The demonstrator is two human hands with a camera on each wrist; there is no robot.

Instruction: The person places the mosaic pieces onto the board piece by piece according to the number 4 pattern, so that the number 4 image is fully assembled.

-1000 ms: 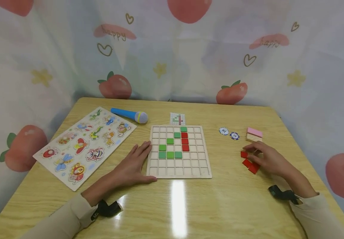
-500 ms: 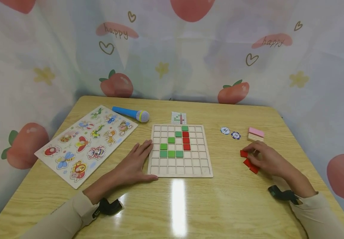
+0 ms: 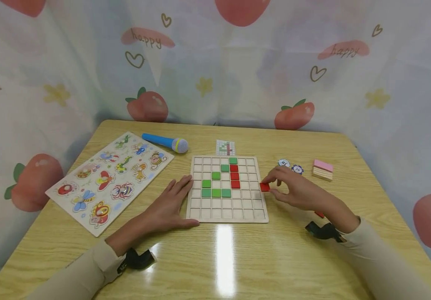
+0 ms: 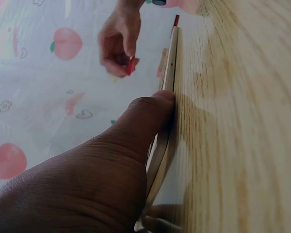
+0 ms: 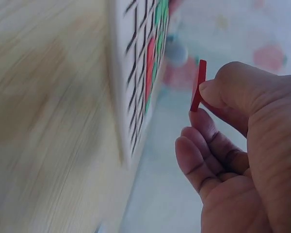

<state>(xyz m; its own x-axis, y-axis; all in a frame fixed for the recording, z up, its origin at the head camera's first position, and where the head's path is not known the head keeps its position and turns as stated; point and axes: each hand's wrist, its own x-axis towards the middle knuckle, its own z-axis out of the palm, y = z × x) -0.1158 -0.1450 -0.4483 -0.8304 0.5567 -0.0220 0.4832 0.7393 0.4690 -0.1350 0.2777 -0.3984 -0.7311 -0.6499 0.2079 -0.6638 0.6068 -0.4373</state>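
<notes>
A wooden grid board [image 3: 218, 215] lies at the middle of the table, with several green tiles [image 3: 216, 193] in a stepped pattern and a column of red tiles [image 3: 235, 176] in its cells. My left hand [image 3: 164, 207] rests along the board's left side, its fingers extended; the thumb touches the near left corner. Between thumb and fingertips my right hand [image 3: 294, 188] pinches a red square tile [image 5: 199, 86], held above the table at the board's right edge. Part of another red tile [image 3: 319, 214] shows under the right forearm.
A small pattern card [image 3: 225, 147] lies behind the board. To the left are an insect puzzle board [image 3: 112, 181] and a blue toy microphone [image 3: 163, 141]. Two poker chips [image 3: 297, 168], partly behind the right hand, and a pink-topped stack of small blocks [image 3: 322, 169] lie to the right.
My right hand has moved left from the loose red tiles to the board's right edge, carrying one red tile. The left hand stays at the board.
</notes>
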